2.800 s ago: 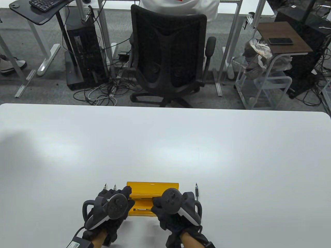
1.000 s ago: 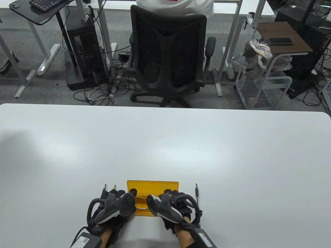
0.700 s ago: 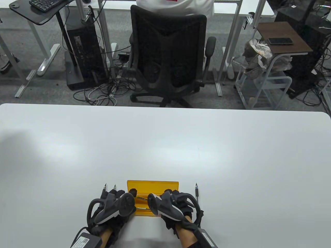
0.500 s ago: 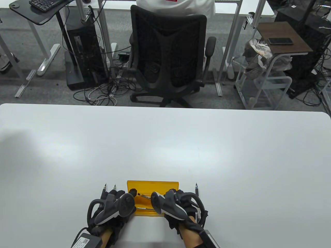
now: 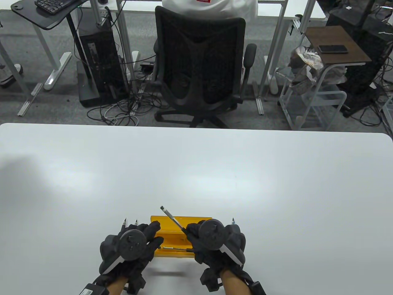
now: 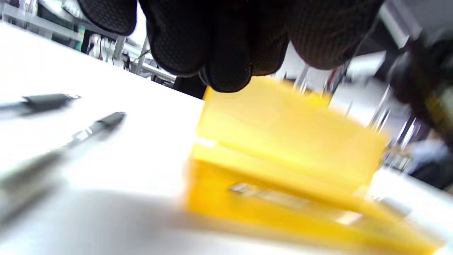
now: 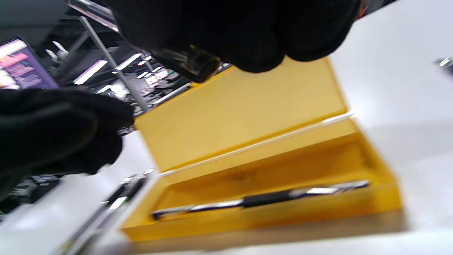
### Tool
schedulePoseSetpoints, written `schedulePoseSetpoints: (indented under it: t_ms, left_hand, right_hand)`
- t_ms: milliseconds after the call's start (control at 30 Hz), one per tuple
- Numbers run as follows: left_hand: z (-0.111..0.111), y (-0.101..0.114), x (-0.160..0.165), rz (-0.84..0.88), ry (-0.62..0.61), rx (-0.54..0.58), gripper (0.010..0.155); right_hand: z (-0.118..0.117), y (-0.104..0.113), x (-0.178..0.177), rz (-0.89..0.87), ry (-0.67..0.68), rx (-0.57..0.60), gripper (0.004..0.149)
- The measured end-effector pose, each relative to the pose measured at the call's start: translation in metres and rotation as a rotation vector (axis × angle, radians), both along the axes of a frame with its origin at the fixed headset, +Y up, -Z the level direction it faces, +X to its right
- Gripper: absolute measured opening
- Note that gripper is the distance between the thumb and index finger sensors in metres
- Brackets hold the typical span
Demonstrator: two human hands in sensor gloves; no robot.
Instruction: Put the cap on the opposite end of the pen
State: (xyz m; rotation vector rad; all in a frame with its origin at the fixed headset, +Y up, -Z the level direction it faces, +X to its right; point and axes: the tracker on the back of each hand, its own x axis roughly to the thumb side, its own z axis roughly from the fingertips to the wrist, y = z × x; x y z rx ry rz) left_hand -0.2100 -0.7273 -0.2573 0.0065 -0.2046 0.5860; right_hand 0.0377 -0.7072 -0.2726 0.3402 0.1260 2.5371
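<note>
An open yellow pen box lies at the table's near edge; it also shows in the left wrist view and the right wrist view. My right hand grips a black pen lifted out of the box, pointing up and to the far left; its end shows under my fingers. A second pen lies inside the box. My left hand is at the box's left end, fingers curled above it, holding nothing.
Two uncapped pens lie left of the box, partly under my left hand, and show in the left wrist view. Another pen lies right of the box behind my right hand. A black office chair stands beyond the far edge.
My right hand has lifted one pen out of the box and turned palm down; the pen now sticks up to the far left. My left hand has turned flatter beside the box.
</note>
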Motion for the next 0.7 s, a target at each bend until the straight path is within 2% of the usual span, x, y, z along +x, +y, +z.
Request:
schedulePoseSetpoints:
  t_ms: [100,200,300,367,400,533,700]
  left_hand:
    - [0.006,-0.004,-0.010,0.431,-0.029,-0.108,0.065]
    - [0.008,-0.010,-0.011,0.752,-0.051,-0.228,0.068]
    - [0.008,-0.012,-0.009,0.820,-0.053,-0.257,0.060]
    - [0.011,-0.011,-0.008,0.835,-0.021,-0.203,0.049]
    - [0.011,-0.009,-0.009,0.836,0.021,-0.178,0.048]
    - [0.013,0.001,-0.013,0.853,0.001,-0.065,0.048]
    - [0.012,-0.001,-0.019,0.915,0.013,-0.081,0.048]
  right_hand:
    - [0.004,0.001,-0.009,-0.092,0.091,-0.067,0.042]
    - [0.008,0.000,-0.022,-0.082,0.170,-0.110,0.043]
    - [0.012,-0.001,-0.029,-0.054,0.209,-0.129,0.043]
    - [0.011,-0.004,-0.029,-0.070,0.221,-0.161,0.043]
    - [0.010,-0.006,-0.029,-0.108,0.223,-0.183,0.044]
    - [0.008,-0.007,-0.025,-0.312,0.214,-0.287,0.050]
    - [0.007,-0.012,-0.025,-0.429,0.058,-0.296,0.047]
